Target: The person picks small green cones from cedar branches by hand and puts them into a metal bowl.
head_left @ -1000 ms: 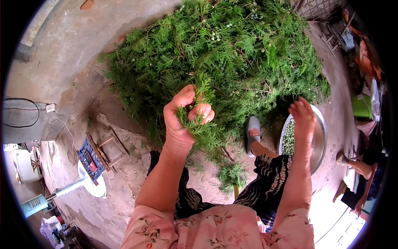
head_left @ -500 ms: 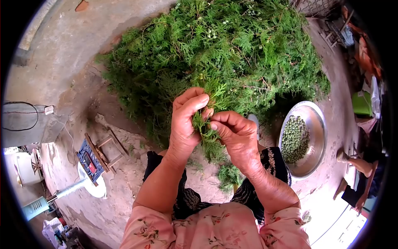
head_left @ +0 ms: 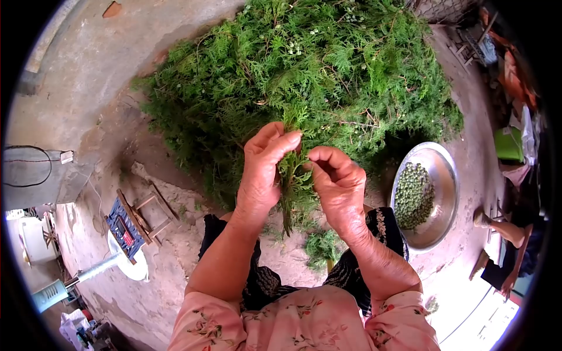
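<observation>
My left hand [head_left: 264,167] is closed on a cypress sprig [head_left: 287,196], pinching it between thumb and fingers; its leafy tip shows above them and a thin end hangs below. Close beside it on the right, my right hand [head_left: 339,190] has thumb and forefinger pinched at the sprig's edge. What lies between those fingertips is too small to make out. Behind both hands spreads a large pile of green cypress branches [head_left: 328,76]. A metal basin [head_left: 442,219], to the right, holds many small green cones [head_left: 414,196].
A small wooden stool with a blue woven seat [head_left: 126,227] lies tipped at the left, near a pale stand fan [head_left: 88,270]. A loose green sprig [head_left: 323,247] rests between my knees. Another person's leg [head_left: 504,230] shows at the far right, below a green container [head_left: 509,144].
My right hand has shifted slightly right, and its fingertips have risen along the sprig. The sprig now hangs narrower below my left hand. The view has moved a little.
</observation>
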{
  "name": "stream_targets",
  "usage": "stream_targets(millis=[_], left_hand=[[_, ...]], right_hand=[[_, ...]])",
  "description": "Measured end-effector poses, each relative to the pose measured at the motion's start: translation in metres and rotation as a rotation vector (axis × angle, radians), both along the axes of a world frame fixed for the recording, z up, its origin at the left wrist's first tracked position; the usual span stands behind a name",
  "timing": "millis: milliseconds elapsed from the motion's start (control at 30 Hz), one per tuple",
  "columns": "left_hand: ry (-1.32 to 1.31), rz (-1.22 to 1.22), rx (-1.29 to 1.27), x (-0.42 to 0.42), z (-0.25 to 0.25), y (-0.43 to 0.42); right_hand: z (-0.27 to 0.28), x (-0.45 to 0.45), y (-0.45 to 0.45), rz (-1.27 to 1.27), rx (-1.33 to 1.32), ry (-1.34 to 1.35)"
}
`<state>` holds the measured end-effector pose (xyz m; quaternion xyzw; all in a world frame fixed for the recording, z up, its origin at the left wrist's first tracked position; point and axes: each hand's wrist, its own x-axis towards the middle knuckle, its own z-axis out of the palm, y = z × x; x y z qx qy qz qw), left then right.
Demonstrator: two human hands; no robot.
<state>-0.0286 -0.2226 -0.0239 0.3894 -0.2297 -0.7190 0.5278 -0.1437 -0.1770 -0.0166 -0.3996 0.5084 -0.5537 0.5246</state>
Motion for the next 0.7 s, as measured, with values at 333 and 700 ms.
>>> stream_targets(millis=[333, 700], left_hand=[[-0.359, -0.314, -0.126, 0.008, -0.010, -0.003], [0.373, -0.293, -0.263, 0.025, -0.027, -0.010]], right_hand=[[-0.016, -0.013, -0.007, -0.059, -0.216, 0.385], [-0.033, -0.080, -0.025, -0.330, 0.198, -0.683]])
